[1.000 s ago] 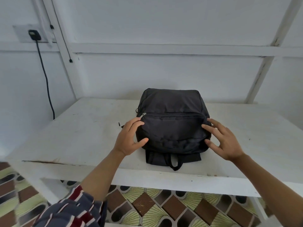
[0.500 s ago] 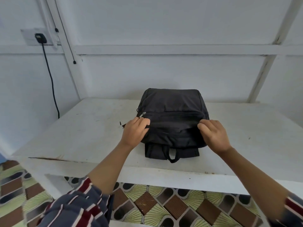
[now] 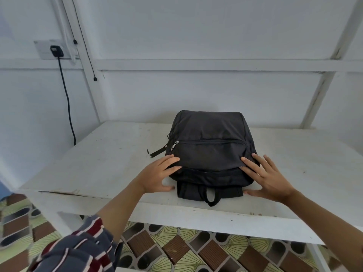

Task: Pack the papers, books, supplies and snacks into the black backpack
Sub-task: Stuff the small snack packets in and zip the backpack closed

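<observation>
The black backpack [image 3: 210, 150] lies flat on the white table [image 3: 106, 165], its front pocket zipped, straps and carry loop [image 3: 211, 195] hanging toward the near edge. My left hand [image 3: 159, 173] rests with straight fingers on the bag's near left corner, thumb on the table. My right hand [image 3: 265, 175] lies spread on the near right corner, fingers straight, thumb on the table. No papers, books, supplies or snacks are in sight.
A white panelled wall stands close behind the table. At the upper left a black plug [image 3: 56, 51] sits in a wall socket, its cable [image 3: 67, 99] hanging down. Patterned floor tiles [image 3: 176, 250] show below the table's front edge.
Half a second ago both hands were curled on the bag's near corners. Now the fingers are straightened and lie flat on it. The bag has barely shifted.
</observation>
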Demonstrator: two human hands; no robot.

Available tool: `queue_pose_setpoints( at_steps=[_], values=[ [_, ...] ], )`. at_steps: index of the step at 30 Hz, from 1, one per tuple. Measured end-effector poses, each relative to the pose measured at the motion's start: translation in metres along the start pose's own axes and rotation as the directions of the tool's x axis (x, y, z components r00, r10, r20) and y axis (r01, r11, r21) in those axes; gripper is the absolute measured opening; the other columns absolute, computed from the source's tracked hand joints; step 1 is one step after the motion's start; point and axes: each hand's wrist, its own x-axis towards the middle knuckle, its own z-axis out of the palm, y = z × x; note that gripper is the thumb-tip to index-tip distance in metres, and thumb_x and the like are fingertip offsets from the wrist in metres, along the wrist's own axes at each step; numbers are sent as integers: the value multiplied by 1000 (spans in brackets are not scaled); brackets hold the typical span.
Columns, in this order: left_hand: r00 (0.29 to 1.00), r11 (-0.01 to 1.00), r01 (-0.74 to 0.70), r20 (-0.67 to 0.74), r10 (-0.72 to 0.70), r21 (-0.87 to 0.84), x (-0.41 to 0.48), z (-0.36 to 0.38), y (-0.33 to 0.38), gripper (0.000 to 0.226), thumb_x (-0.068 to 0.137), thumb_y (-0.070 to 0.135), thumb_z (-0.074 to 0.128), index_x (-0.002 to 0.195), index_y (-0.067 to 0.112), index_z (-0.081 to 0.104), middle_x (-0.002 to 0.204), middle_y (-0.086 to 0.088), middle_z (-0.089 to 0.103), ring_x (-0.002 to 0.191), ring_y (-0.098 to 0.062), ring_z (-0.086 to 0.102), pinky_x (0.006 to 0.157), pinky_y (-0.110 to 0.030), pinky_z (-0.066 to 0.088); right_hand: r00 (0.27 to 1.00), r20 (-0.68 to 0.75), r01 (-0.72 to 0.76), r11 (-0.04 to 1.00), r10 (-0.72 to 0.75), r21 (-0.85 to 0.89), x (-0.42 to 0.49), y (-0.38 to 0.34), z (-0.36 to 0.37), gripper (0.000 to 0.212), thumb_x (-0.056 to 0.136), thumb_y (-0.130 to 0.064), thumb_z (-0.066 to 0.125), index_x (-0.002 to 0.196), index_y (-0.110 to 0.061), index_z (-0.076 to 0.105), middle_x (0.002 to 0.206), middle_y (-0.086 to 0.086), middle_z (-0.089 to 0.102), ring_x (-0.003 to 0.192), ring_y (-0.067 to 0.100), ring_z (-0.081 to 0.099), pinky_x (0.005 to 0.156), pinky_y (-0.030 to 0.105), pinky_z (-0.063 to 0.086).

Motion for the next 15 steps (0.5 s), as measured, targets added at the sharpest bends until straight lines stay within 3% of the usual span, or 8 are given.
queue_pose_setpoints(
  at_steps=[2,5,9,12,15],
  values=[
    [1000,997,-31,1,31,67,6,-2,1,57,66,33,82,112,14,56,119,-11,60,115,-26,51,93,-37,50,999,-47,-10,1000,9,-22,3,-4,2,53,90,-47,37,133,-16,40,144,5,33,126,38,35,110,47,18],
    [997,992,-32,-68,41,125,12,2,3,43,62,14,85,101,11,66,110,-11,65,103,-27,61,88,-35,52,987,-159,-10,1000,7,-18,4,-11,9,36,101,-27,25,129,-13,42,141,7,36,122,38,38,104,47,28],
    [971,998,64,-232,-56,29,19,12,3,29,68,-4,78,95,4,71,103,-13,65,98,-22,53,85,-32,53,959,-257,-107,993,117,53,14,-14,12,34,89,-11,41,122,-12,47,132,8,43,112,37,46,91,47,47],
    [931,987,146,-328,-159,-65,34,10,1,18,81,2,60,95,4,72,104,-7,62,96,-19,51,73,-32,58,930,-309,-150,974,197,171,32,-15,6,26,92,-10,40,116,-8,50,123,10,52,103,36,54,79,45,55],
    [822,952,198,-490,-290,-231,64,-4,-6,22,89,6,49,98,6,68,108,1,53,95,-18,54,80,-28,51,864,-420,-156,941,277,301,61,-4,-9,27,87,0,39,111,-6,51,120,11,51,101,29,52,89,32,46]
  ],
)
